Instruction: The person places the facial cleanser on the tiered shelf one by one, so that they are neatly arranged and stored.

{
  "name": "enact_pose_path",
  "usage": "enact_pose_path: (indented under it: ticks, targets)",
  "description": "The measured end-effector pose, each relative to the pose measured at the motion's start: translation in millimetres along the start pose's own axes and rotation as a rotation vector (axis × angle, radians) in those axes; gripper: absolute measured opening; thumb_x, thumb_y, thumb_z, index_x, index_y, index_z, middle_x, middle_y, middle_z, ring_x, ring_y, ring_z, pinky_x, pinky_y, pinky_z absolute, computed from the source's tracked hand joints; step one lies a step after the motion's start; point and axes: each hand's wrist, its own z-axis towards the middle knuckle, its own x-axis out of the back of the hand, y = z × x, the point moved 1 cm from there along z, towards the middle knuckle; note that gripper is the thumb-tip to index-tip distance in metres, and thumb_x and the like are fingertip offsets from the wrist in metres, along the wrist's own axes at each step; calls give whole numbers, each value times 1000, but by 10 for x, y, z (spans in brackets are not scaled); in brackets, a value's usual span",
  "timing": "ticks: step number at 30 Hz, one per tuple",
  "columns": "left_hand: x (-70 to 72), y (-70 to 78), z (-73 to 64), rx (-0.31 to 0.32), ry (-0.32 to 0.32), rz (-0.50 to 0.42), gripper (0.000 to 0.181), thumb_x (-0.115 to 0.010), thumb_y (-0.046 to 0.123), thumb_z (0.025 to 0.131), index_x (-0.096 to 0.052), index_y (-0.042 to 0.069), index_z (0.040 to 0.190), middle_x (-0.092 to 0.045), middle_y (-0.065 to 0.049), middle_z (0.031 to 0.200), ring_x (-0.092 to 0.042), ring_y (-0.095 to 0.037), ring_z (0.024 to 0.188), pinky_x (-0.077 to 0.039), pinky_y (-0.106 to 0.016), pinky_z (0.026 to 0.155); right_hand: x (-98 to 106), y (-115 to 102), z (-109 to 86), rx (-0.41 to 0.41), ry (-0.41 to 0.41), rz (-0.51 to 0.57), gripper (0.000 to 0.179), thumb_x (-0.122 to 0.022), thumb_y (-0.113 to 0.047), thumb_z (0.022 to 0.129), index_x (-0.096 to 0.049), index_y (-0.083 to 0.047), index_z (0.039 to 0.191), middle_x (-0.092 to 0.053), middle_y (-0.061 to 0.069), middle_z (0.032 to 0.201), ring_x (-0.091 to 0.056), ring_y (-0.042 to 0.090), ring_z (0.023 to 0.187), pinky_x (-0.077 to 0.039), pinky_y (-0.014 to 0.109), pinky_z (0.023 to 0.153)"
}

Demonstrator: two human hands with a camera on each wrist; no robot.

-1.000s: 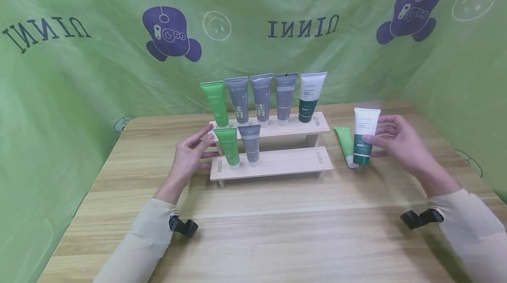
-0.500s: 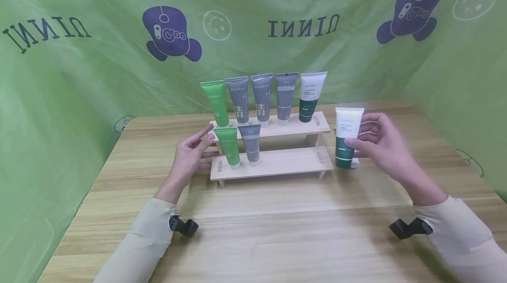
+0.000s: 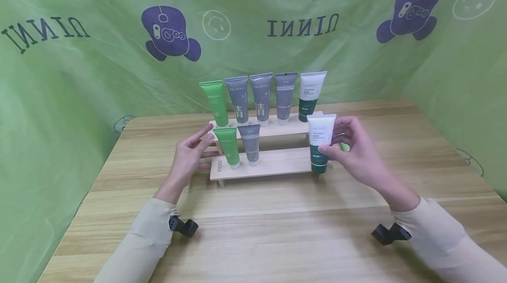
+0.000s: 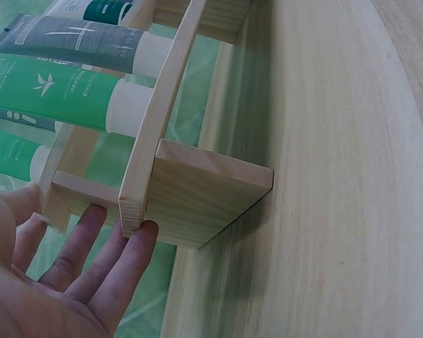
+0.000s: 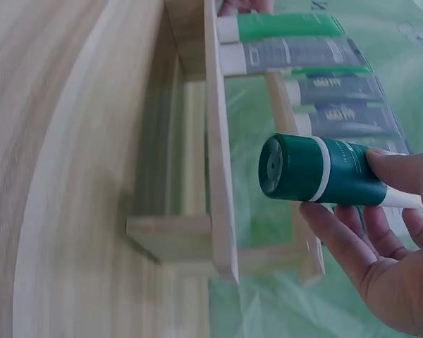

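Observation:
My right hand [image 3: 358, 155] pinches a white and dark green squeeze tube [image 3: 321, 133], upright with its cap down, over the right end of the lower shelf [image 3: 283, 162]. In the right wrist view the tube's green cap [image 5: 273, 167] points toward the shelf edge, apart from it. My left hand [image 3: 189, 155] touches the left end of the two-tier wooden display stand; its fingers [image 4: 130, 271] reach out to the shelf edges, with the thumb at the upper tier. A small green tube [image 3: 227, 146] and a small grey tube [image 3: 250, 144] stand on the lower shelf's left half.
On the upper shelf [image 3: 273, 132] stand a green tube [image 3: 215, 102], several grey tubes [image 3: 261, 98] and another white and green tube [image 3: 311, 93]. Another green tube [image 3: 345, 147] lies on the table [image 3: 277, 230], mostly hidden behind my right hand. A green printed cloth [image 3: 253, 54] hangs behind.
My right hand has carried the white and green tube leftward, from beyond the lying green tube to over the lower shelf's right end. The left hand has stayed at the stand.

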Motion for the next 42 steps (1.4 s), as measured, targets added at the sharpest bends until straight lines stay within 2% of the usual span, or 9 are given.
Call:
enact_pose_path:
  ticks: [7,14,20,24,31,42]
  targets:
    - [-3,1,0,1,3,5,52,-66,41,98,-52,32,147,-61,-21,133,-69,-41,105,-64,-44,70,-219,-21,32,36,1,43,55,-76,14,81,-40,8,122,-56,16,113,-61,20,96,-54,18,87]
    - [-1,-6,8,5,4,13,52,-66,43,97,-52,34,147,-61,-21,133,-69,-39,105,-64,-44,70,-400,-16,92,26,4,51,55,-77,11,82,-42,4,124,-57,13,114,-60,22,99,-55,24,90]
    - [3,-10,10,2,6,16,53,-66,44,97,-52,33,147,-62,-21,132,-69,-40,104,-64,-44,71,-516,-9,158,11,3,56,55,-78,10,83,-42,2,124,-59,13,116,-63,25,98,-60,25,82]
    - [4,-11,8,4,9,16,53,-66,44,97,-52,33,147,-62,-21,132,-71,-36,101,-64,-44,71,-591,12,194,7,-9,65,54,-77,8,84,-41,2,124,-60,15,112,-64,27,95,-63,33,80]
    - [7,-10,4,-5,6,13,54,-66,44,97,-52,32,147,-62,-21,131,-73,-31,97,-64,-45,71,-711,40,244,40,-23,83,53,-76,7,85,-41,2,124,-57,15,110,-62,26,97,-61,45,86]
    - [7,-8,12,3,6,16,53,-66,44,97,-52,34,147,-62,-21,131,-72,-33,99,-64,-45,74,-820,68,295,87,-21,87,52,-76,8,84,-40,2,121,-58,16,111,-63,28,100,-62,39,85]
